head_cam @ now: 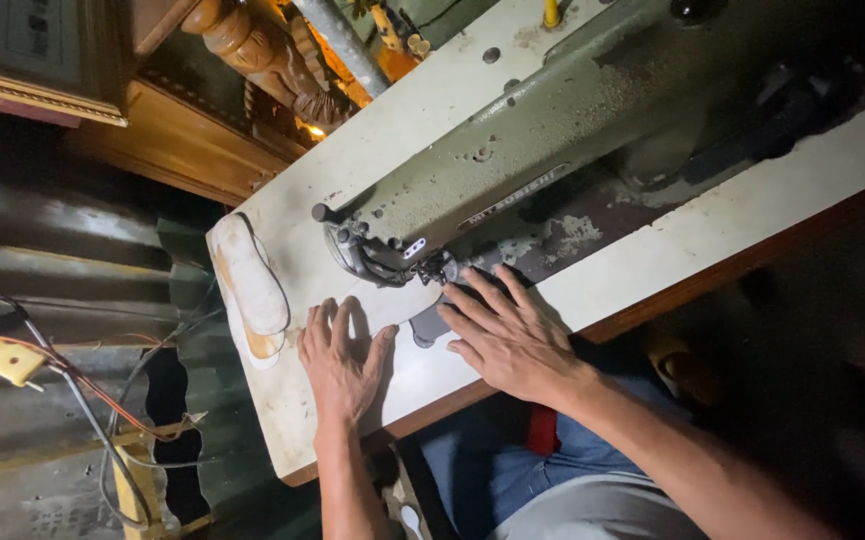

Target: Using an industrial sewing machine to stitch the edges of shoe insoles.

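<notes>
Grey workpiece (431, 325), a small dark flat piece, lies on the white bench (653, 250) at the needle end of the sewing machine (513, 150), between the two hands. Right hand (513, 340), at 3 o'clock of the piece: grip spread, palm down, fingertips (458, 293) resting on the piece's edge near the presser foot (431, 268). Left hand (341, 365), at 9 o'clock of the piece: grip spread flat on the bench, holding nothing, thumb toward the piece. Sewing machine: grey-green, worn and dusty, running toward 1 o'clock from the needle end. Shoe insoles (250, 288): pale, stacked, at 10 o'clock of the left hand, near the bench end. Carved wooden furniture (253, 50) at 11 o'clock, beyond the bench. Cables with yellow connector (11, 360) at far 9 o'clock.
</notes>
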